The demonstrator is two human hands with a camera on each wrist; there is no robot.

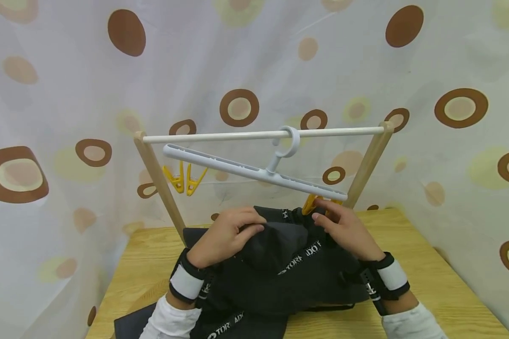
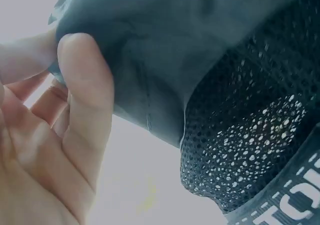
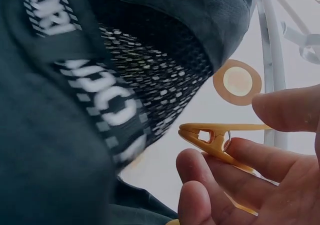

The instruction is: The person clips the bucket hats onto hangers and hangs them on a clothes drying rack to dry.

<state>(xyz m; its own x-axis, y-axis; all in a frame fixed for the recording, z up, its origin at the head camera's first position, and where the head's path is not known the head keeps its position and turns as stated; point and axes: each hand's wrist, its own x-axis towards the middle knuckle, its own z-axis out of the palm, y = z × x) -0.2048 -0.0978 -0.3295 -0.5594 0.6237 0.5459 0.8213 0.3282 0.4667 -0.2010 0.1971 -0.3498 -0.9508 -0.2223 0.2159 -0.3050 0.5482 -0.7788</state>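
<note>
A black cloth item (image 1: 254, 282) with a mesh panel (image 2: 240, 145) and white-lettered tape (image 3: 95, 85) lies bunched over the wooden table below a white hanger (image 1: 237, 170). My left hand (image 1: 231, 234) pinches a raised fold of the cloth (image 2: 140, 60) between thumb and fingers. At the hanger's lower right end, my right hand (image 1: 345, 226) pinches a yellow clip (image 3: 215, 140), thumb on one handle and fingers on the other. The clip's tip is close to the cloth but apart from it in the right wrist view. Another yellow piece is mostly hidden behind that hand.
The hanger tilts down to the right, hooked on a white rod (image 1: 220, 136) between wooden posts (image 1: 369, 162). Two yellow clips (image 1: 185, 180) hang under its left part. A wooden table (image 1: 432, 282) lies below, and a dotted curtain (image 1: 271, 61) stands behind.
</note>
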